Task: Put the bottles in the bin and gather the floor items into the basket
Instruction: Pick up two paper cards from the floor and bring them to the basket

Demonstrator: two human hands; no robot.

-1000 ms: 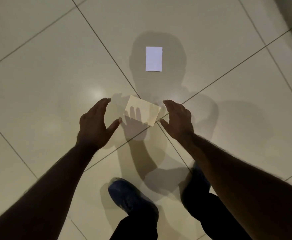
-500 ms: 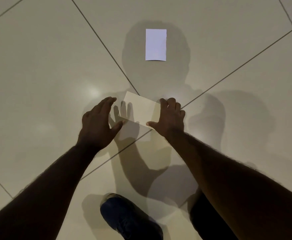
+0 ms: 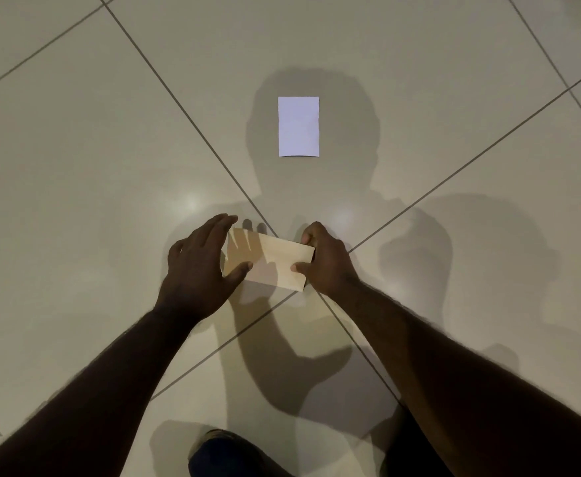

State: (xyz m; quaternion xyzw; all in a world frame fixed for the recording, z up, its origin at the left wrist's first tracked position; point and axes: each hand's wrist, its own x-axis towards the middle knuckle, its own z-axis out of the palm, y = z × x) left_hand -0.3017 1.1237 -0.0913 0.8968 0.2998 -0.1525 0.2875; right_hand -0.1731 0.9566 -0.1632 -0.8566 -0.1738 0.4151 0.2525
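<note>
A tan envelope-like paper (image 3: 271,261) is between my two hands, just above the tiled floor. My right hand (image 3: 323,261) pinches its right end, thumb in front and fingers curled behind. At its left end is my left hand (image 3: 196,266), fingers straight over the far corner and thumb touching the near edge. Farther ahead a white paper rectangle (image 3: 298,126) lies flat on the floor inside my head's shadow. No bottle, bin or basket is in view.
Beige glossy floor tiles (image 3: 75,166) with dark grout lines crossing under my hands. My blue shoe (image 3: 227,456) and dark trouser leg (image 3: 406,456) are at the bottom edge. Shadows of my arms fall on the tiles.
My right hand closed on the tan paper's right end and lifted it slightly. My left hand moved in to its left end. The view pulled back, so the white paper appears lower.
</note>
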